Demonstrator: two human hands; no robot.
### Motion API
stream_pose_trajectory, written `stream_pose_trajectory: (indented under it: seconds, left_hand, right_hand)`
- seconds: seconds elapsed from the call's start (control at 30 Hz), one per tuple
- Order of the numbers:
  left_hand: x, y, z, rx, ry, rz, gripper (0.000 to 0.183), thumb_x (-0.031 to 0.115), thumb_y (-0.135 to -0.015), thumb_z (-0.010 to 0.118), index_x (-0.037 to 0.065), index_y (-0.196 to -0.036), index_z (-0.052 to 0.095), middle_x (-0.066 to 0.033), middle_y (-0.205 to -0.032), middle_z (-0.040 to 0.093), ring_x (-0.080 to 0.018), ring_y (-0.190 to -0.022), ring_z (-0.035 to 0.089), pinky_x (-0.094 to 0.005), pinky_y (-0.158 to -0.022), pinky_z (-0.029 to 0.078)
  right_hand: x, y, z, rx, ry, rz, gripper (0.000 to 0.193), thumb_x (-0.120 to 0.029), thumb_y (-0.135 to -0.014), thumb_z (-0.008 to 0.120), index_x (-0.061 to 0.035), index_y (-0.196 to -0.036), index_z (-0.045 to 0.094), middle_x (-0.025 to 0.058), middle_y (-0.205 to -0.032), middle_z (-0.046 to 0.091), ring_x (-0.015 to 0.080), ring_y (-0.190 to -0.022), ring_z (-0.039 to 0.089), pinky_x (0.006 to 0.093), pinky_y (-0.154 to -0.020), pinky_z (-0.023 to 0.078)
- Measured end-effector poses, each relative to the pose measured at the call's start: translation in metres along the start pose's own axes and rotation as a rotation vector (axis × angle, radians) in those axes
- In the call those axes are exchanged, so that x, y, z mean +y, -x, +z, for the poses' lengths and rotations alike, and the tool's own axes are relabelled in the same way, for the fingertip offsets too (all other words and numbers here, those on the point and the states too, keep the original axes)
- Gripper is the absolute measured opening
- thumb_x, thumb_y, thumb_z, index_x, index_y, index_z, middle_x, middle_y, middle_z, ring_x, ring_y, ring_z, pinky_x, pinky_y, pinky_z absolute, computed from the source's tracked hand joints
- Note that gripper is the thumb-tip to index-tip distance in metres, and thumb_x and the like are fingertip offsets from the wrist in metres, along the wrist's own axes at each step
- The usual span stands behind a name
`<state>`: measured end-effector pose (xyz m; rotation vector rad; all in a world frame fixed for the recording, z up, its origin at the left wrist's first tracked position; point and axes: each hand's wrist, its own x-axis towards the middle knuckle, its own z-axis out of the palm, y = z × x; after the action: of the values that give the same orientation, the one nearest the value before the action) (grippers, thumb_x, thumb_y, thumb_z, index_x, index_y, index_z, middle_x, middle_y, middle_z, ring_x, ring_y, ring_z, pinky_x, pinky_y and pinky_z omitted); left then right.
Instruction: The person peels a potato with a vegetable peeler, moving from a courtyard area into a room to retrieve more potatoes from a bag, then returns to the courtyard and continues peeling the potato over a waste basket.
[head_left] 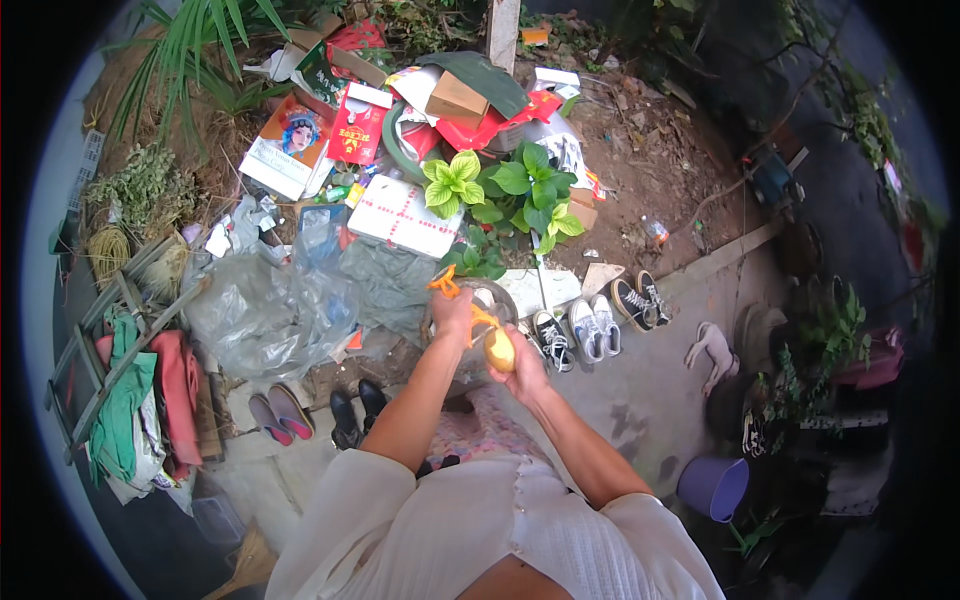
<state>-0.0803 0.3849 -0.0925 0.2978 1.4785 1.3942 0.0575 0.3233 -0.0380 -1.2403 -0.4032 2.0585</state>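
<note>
My left hand (453, 313) is closed round an orange peeler (484, 319). One end of its handle sticks out past the hand, and its head is close to the potato. My right hand (526, 366) grips a yellow, oval potato (499, 351), which looks partly peeled. Whether the blade touches the potato I cannot tell. Just beyond and below both hands is a round container (507, 300), with some pale things in it that my hands and the peeler partly hide.
Several pairs of shoes (590, 328) line the paving edge on the right; slippers (282, 413) and dark boots (347, 418) stand left. Plastic sheeting (265, 310), a white box (405, 216) and leafy plants (535, 190) lie ahead. A small pale animal (712, 355) lies right, above a purple bucket (713, 488).
</note>
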Motion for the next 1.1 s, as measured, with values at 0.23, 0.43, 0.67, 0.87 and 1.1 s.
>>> stream_pose_trajectory:
  seconds: [0.23,0.43,0.67,0.87,1.1]
  left_hand:
    - [0.005,-0.004,-0.010,0.153,0.135,-0.044,0.027,0.008,-0.078,0.060,0.002,-0.100,0.046,-0.0082,-0.084,0.052,-0.0180,-0.063,0.055,-0.0357,-0.049,0.048]
    - [0.002,0.033,0.013,-0.002,-0.017,0.150,0.026,0.013,-0.077,0.063,0.003,-0.094,0.046,-0.0046,-0.080,0.050,-0.0145,-0.059,0.051,-0.0296,-0.053,0.044]
    - [0.013,0.033,0.019,-0.071,-0.046,-0.095,0.031,0.011,-0.072,0.064,-0.001,-0.097,0.049,-0.0088,-0.086,0.055,-0.0171,-0.069,0.054,-0.0311,-0.062,0.046]
    - [-0.012,-0.005,0.000,0.155,-0.030,0.154,0.030,0.010,-0.074,0.062,0.000,-0.097,0.045,-0.0089,-0.081,0.055,-0.0186,-0.069,0.055,-0.0329,-0.063,0.046]
    - [0.029,0.013,0.002,0.108,-0.133,0.479,0.029,0.015,-0.081,0.064,0.002,-0.097,0.044,-0.0088,-0.082,0.055,-0.0165,-0.070,0.055,-0.0319,-0.062,0.047]
  right_hand:
    - [-0.011,0.009,-0.003,-0.075,-0.057,0.002,0.039,-0.043,-0.092,0.045,-0.0059,-0.099,0.053,0.0073,-0.078,0.060,0.0208,-0.060,0.059,0.0277,-0.048,0.046]
    - [0.004,-0.016,0.001,0.053,-0.139,0.070,0.038,-0.044,-0.093,0.042,-0.0082,-0.098,0.053,0.0060,-0.077,0.059,0.0182,-0.058,0.056,0.0267,-0.047,0.044]
    - [-0.003,-0.014,-0.003,0.029,-0.079,0.039,0.036,-0.046,-0.091,0.045,-0.0109,-0.092,0.054,0.0043,-0.070,0.057,0.0157,-0.048,0.052,0.0229,-0.038,0.039]
    - [-0.006,0.010,-0.009,-0.016,0.015,0.112,0.038,-0.049,-0.088,0.049,-0.0113,-0.093,0.054,0.0040,-0.070,0.056,0.0179,-0.052,0.054,0.0258,-0.041,0.040]
    - [-0.006,0.006,-0.018,-0.107,-0.175,0.082,0.040,-0.046,-0.087,0.054,-0.0101,-0.104,0.053,0.0049,-0.089,0.059,0.0188,-0.070,0.058,0.0291,-0.055,0.048]
